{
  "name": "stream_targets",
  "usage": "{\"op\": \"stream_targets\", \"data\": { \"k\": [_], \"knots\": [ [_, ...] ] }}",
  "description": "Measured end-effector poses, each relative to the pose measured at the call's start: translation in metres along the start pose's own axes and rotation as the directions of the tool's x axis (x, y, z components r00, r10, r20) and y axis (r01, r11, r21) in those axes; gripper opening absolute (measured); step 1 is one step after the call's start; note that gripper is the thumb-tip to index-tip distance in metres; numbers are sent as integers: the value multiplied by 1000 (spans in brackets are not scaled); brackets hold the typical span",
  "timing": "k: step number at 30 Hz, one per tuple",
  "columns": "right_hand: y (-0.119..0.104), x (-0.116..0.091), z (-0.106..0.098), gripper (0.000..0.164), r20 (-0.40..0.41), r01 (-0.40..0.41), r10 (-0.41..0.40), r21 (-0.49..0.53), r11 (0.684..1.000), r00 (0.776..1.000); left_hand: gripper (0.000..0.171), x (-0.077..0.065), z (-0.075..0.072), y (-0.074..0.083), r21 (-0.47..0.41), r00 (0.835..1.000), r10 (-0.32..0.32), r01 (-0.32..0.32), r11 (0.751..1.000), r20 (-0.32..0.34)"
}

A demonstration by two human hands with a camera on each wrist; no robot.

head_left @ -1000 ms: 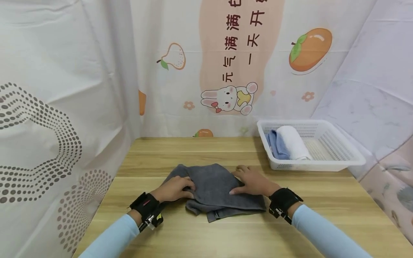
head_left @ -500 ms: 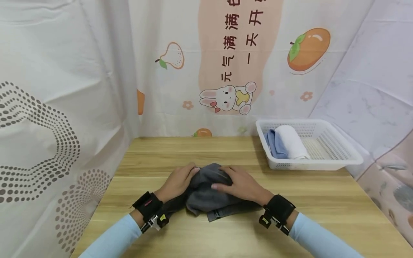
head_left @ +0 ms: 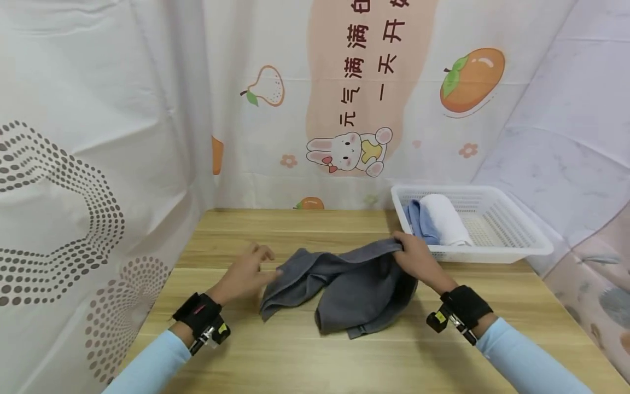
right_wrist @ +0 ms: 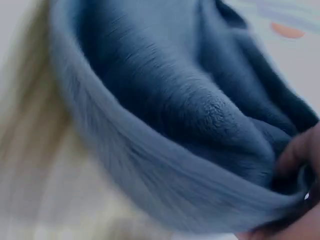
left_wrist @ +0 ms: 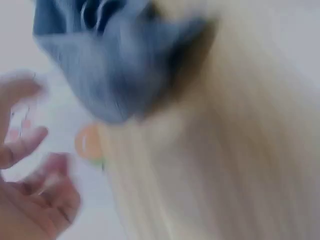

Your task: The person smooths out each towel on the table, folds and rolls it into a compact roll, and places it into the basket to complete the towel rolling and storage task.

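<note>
A dark grey towel [head_left: 354, 301] lies crumpled on the wooden table, its right part lifted. My right hand [head_left: 418, 260] pinches the towel's upper right edge, just in front of the white basket. In the right wrist view the towel [right_wrist: 200, 115] hangs in a deep fold from the thumb and fingers [right_wrist: 295, 155]. To the left of the towel, my left hand [head_left: 246, 276] hovers with loosely bent, spread fingers. The left wrist view is blurred; there the left hand [left_wrist: 40, 195] holds nothing and stays apart from the towel [left_wrist: 115, 65].
At the back right stands a white perforated plastic basket [head_left: 531, 230]. It holds a rolled white towel [head_left: 445, 219] and a folded blue towel [head_left: 422, 221] on its left side. Printed curtains [head_left: 266, 142] hang behind and beside the wooden table [head_left: 295, 361].
Both hands were together on the towel's middle half a second ago. Now the right hand has pulled an edge up and to the right, and the left hand has let go and moved left.
</note>
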State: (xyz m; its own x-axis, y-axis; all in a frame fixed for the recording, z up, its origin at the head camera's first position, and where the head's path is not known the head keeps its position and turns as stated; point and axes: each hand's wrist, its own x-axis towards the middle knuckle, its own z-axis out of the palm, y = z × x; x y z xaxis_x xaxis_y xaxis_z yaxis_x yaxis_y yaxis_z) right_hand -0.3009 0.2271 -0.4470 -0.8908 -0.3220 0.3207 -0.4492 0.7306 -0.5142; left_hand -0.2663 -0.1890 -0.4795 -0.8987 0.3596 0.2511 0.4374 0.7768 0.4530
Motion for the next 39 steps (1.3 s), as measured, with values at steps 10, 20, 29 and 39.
{"op": "stream_targets", "data": {
  "k": [10, 20, 29, 39],
  "knots": [
    [-33, -12, -11, 24, 131, 104, -105, 18, 994, 986, 30, 6, 45, -4, 336, 979, 198, -204, 920, 53],
    [-1, -23, -56, 15, 279, 122, -68, -182, 976, 958, 23, 9, -20, -20, 112, 991, 111, -102, 988, -79],
    [3, -27, -82, 18, 386, -214, 97, 273, 938, 917, 9, -4, -72, -29, 26, 997, -61, 62, 998, -44],
    [37, -32, -105, 42, 601, -352, 83, 345, 870, 795, 42, -6, -97, -46, 204, 989, 144, -146, 968, 28]
  ]
}}
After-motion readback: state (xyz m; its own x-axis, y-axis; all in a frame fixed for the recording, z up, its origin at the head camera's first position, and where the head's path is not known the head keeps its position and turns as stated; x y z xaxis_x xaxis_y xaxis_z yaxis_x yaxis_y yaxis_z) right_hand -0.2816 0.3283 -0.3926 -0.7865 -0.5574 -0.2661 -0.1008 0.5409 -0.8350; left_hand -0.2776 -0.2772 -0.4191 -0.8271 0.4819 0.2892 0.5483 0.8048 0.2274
